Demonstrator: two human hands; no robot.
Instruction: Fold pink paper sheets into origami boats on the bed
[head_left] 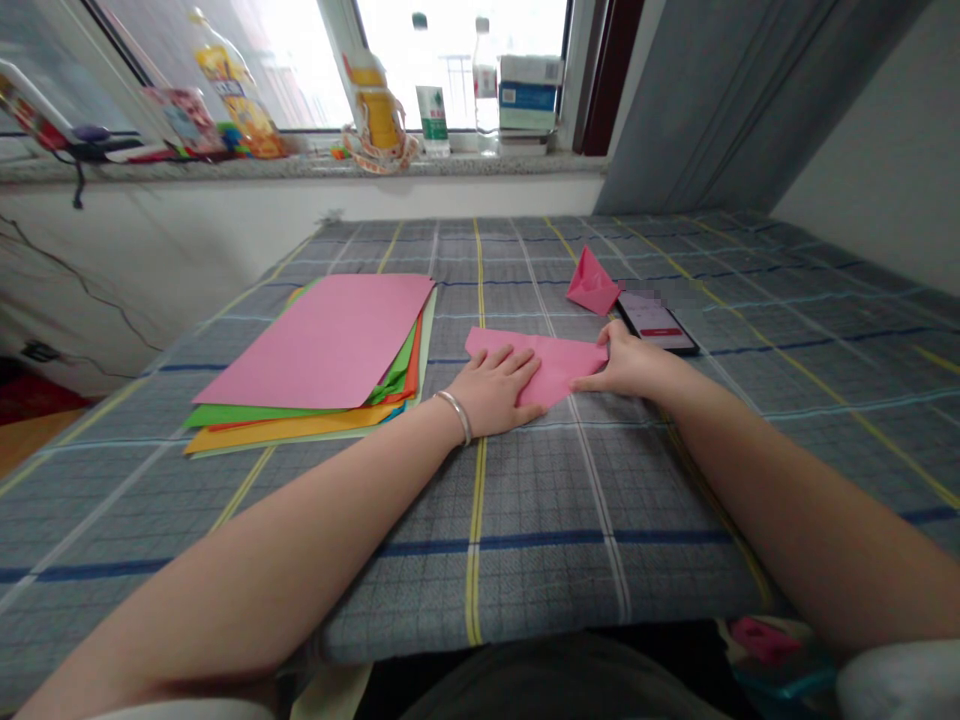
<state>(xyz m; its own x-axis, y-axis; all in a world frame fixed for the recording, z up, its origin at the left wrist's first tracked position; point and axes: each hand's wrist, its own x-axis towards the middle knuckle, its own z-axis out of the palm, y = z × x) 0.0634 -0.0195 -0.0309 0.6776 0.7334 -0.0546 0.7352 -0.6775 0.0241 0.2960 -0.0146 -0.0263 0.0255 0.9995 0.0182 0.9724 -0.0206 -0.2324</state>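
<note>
A pink sheet of paper (559, 358), folded, lies flat on the grey checked cloth (525, 500) in the middle of the view. My left hand (495, 388), with a silver bracelet at the wrist, rests palm down on its left part with fingers stretched flat. My right hand (630, 365) presses the sheet's right corner with thumb and forefinger pinched on its edge. A finished pink folded paper shape (592, 282) stands just behind, beside a phone (658, 322).
A stack of coloured paper sheets (322, 360), pink on top, lies to the left. Bottles (431, 85), a box (529, 95) and other items line the windowsill at the back. A grey curtain (720, 100) hangs at the right.
</note>
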